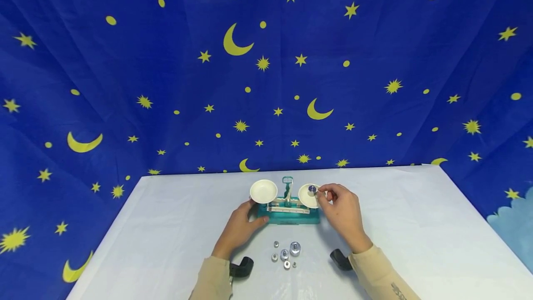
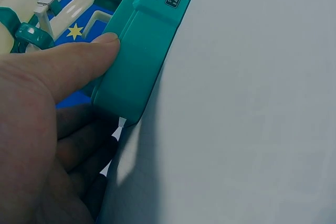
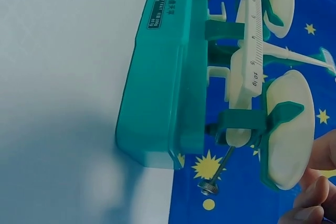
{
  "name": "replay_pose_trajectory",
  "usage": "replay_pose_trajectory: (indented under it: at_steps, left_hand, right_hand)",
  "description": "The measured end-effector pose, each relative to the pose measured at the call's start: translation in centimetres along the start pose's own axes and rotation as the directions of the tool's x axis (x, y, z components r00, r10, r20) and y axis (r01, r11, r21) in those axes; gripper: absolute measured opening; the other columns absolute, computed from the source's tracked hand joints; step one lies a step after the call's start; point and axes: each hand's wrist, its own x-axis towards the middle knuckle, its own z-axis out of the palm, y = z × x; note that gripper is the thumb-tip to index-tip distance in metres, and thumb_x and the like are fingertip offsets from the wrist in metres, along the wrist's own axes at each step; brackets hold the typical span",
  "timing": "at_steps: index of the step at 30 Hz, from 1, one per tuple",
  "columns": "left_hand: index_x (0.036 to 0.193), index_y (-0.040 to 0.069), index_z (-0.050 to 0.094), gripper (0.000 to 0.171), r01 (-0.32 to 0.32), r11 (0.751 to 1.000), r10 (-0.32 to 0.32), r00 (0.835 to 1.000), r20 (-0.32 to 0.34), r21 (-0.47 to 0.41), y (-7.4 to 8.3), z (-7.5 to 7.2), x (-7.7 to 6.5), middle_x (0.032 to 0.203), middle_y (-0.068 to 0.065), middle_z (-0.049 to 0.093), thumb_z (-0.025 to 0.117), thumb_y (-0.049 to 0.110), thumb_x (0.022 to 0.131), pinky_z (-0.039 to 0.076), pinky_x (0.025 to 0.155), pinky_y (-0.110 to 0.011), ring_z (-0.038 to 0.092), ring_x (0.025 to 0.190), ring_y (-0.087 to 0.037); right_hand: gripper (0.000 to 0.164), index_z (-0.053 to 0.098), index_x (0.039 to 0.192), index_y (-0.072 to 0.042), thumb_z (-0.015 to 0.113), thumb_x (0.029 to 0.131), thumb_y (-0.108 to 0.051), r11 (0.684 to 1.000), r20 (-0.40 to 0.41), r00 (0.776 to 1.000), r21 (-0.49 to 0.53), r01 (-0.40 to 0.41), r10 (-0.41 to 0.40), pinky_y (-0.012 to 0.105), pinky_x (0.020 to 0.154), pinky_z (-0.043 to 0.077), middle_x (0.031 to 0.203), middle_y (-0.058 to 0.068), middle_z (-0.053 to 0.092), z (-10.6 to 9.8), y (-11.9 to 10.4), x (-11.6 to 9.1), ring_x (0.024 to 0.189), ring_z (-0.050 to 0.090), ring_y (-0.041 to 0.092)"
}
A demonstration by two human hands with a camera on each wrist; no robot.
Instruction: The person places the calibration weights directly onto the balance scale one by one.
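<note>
A green and white pan balance point(image 1: 293, 219) stands on the table. My left hand point(image 1: 239, 230) holds the left end of its base, and the thumb point(image 2: 97, 59) lies on the green top while the other fingers are around the end. Over the right pan point(image 1: 306, 203), my right hand point(image 1: 343, 209) has thumb and index finger drawn together, pinching at a small metal weight point(image 1: 312, 189). In the right wrist view the curled fingers point(image 3: 315, 192) are beside the pan's rim, which partly hides them. The left pan point(image 1: 263, 191) holds nothing.
Several metal weights of different sizes, the largest one point(image 1: 295, 248) among them, stand in front of the balance on the white tabletop point(image 1: 166, 244). Dark wrist mounts point(image 1: 242, 267) sit near both sleeves. Behind the table hangs a blue star-patterned cloth point(image 1: 187, 82).
</note>
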Motion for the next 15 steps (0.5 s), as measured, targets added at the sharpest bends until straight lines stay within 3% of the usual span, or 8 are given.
replay_pose_trajectory:
  at_steps: [10,15]
  left_hand:
    - [0.144,-0.007,0.048,0.074,0.004,1.000,-0.004,1.000,0.001,0.002,-0.1,0.0,0.0,0.145,-0.027,0.050,0.076,0.034,0.089,0.034,0.116,-0.056,0.044,0.138,-0.042]
    - [0.144,-0.007,0.048,0.073,0.010,1.000,-0.010,1.000,0.001,0.000,0.0,0.1,0.0,0.146,-0.026,0.050,0.076,0.033,0.089,0.034,0.116,-0.055,0.044,0.138,-0.041]
  right_hand:
    - [0.004,0.076,0.089,-0.006,0.074,0.086,-0.006,0.999,-0.037,0.998,0.002,0.045,-0.045,0.024,0.054,0.034,0.066,-0.002,0.051,-0.7,-0.7,-0.1,0.058,0.042,0.012]
    - [0.004,0.075,0.089,-0.007,0.076,0.086,-0.008,0.996,-0.011,0.996,0.019,0.092,-0.092,0.023,0.054,0.035,0.067,-0.005,0.051,-1.0,-1.4,-0.7,0.060,0.043,0.010]
